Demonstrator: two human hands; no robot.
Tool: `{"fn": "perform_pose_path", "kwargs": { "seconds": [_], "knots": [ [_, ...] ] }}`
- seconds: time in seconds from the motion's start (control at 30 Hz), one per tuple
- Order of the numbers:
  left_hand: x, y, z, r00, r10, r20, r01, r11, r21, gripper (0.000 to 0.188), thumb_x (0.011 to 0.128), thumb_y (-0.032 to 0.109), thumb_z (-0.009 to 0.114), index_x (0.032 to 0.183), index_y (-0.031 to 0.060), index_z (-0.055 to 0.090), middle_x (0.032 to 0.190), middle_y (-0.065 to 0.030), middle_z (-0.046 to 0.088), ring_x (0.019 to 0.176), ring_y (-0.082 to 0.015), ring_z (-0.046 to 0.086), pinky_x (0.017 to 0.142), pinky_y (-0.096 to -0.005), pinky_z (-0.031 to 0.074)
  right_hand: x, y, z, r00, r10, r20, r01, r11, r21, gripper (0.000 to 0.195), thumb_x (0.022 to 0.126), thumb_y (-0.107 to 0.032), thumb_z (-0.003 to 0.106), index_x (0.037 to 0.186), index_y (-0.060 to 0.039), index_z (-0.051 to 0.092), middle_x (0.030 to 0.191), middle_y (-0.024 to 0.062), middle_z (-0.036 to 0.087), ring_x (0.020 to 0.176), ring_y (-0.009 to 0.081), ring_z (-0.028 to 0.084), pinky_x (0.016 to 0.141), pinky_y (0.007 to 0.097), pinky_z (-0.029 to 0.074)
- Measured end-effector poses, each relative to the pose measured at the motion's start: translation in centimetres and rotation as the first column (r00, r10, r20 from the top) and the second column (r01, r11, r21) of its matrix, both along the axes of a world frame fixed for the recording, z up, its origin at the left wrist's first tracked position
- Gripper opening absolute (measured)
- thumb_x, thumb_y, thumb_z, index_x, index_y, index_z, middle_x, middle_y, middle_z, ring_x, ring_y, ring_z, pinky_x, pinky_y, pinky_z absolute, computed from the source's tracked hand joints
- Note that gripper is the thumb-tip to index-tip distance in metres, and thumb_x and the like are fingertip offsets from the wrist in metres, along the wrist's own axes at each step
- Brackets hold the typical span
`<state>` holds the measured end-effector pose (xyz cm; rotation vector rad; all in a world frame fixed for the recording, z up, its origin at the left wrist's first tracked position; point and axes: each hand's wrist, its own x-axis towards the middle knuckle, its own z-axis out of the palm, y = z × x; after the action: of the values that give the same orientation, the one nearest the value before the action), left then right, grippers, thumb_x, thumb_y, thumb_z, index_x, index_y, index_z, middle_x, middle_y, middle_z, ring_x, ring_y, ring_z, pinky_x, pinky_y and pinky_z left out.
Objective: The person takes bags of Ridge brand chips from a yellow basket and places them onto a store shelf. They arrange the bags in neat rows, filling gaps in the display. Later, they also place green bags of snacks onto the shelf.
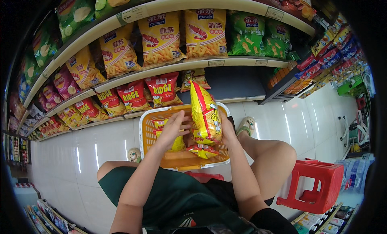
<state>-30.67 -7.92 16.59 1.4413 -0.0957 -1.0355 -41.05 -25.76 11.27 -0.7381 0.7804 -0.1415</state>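
Note:
My right hand (227, 128) grips the right side of a yellow and red potato chip bag (205, 113), which is tilted upright over an orange plastic basket (184, 164). On the bag's other side is my left hand (175, 128), fingers spread, close to the bag and holding nothing. The basket stands on the floor between my legs and has a white rim. Inside it lie a yellow chip bag (177, 143), partly hidden by my left hand, and a red and yellow chip bag (203, 150) below the held one.
Ahead, the bottom shelf holds red chip bags (163, 88) and a tan snack bag (195, 78) beside a bare dark board (235, 82). Yellow shrimp snack bags (161, 40) and green snack bags (247, 35) fill the shelf above. A red plastic stool (328, 176) stands at right.

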Motion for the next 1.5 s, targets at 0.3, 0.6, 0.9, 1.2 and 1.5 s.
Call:
{"fn": "perform_pose_path", "kwargs": {
  "seconds": [0.3, 0.6, 0.9, 1.2, 1.5],
  "knots": [
    [3.0, -6.6, -3.0, 0.856, -0.180, 0.484, 0.116, 0.980, 0.161, 0.060, 0.088, 0.037, 0.059, 0.129, -0.0049, 0.045, 0.118, -0.0201, 0.059, 0.107, -0.0256, 0.058, 0.091, -0.0326, 0.044, 4.8, -7.7, -3.5, 0.974, -0.102, -0.203, -0.045, 0.790, -0.611, 0.058, 0.090, -0.045, 0.051, 0.117, 0.0060, 0.054, 0.104, 0.0178, 0.064, 0.093, 0.0246, 0.063, 0.082, 0.0324, 0.046],
    [11.4, -12.8, -10.3, 0.705, -0.108, 0.701, -0.148, 0.944, 0.294, 0.045, 0.072, 0.008, 0.061, 0.116, 0.0012, 0.053, 0.108, -0.0238, 0.060, 0.105, -0.0392, 0.055, 0.090, -0.0418, 0.044, 13.3, -13.0, -4.1, 0.966, 0.178, -0.187, -0.257, 0.592, -0.764, 0.040, 0.078, -0.016, 0.056, 0.112, 0.0045, 0.056, 0.106, 0.0188, 0.064, 0.099, 0.0275, 0.061, 0.087, 0.0333, 0.044],
    [14.0, -14.3, -15.2, 0.777, -0.112, 0.620, -0.220, 0.874, 0.433, 0.053, 0.072, 0.011, 0.059, 0.121, -0.0014, 0.044, 0.118, -0.0277, 0.053, 0.115, -0.0406, 0.048, 0.097, -0.0410, 0.040, 16.1, -13.8, -7.6, 0.869, 0.368, -0.332, -0.485, 0.490, -0.724, 0.062, 0.071, -0.005, 0.062, 0.130, 0.0008, 0.043, 0.121, 0.0166, 0.056, 0.113, 0.0239, 0.052, 0.098, 0.0308, 0.038],
    [14.3, -13.8, -15.4, 0.836, -0.268, 0.479, -0.042, 0.839, 0.542, 0.065, 0.074, 0.019, 0.061, 0.131, -0.0001, 0.036, 0.126, -0.0269, 0.051, 0.121, -0.0392, 0.047, 0.098, -0.0395, 0.039, 16.3, -14.3, -9.4, 0.812, 0.483, -0.328, -0.556, 0.468, -0.687, 0.065, 0.069, -0.006, 0.064, 0.129, 0.0009, 0.042, 0.121, 0.0157, 0.055, 0.112, 0.0239, 0.052, 0.098, 0.0299, 0.038],
    [13.3, -12.1, -15.3, 0.784, -0.386, 0.486, -0.014, 0.772, 0.635, 0.064, 0.071, 0.017, 0.061, 0.121, -0.0108, 0.033, 0.115, -0.0360, 0.053, 0.112, -0.0440, 0.052, 0.095, -0.0413, 0.042, 14.5, -13.1, -9.8, 0.804, 0.505, -0.314, -0.568, 0.497, -0.656, 0.057, 0.069, -0.005, 0.063, 0.123, 0.0011, 0.046, 0.116, 0.0136, 0.057, 0.106, 0.0212, 0.054, 0.091, 0.0298, 0.042]
  ]
}}
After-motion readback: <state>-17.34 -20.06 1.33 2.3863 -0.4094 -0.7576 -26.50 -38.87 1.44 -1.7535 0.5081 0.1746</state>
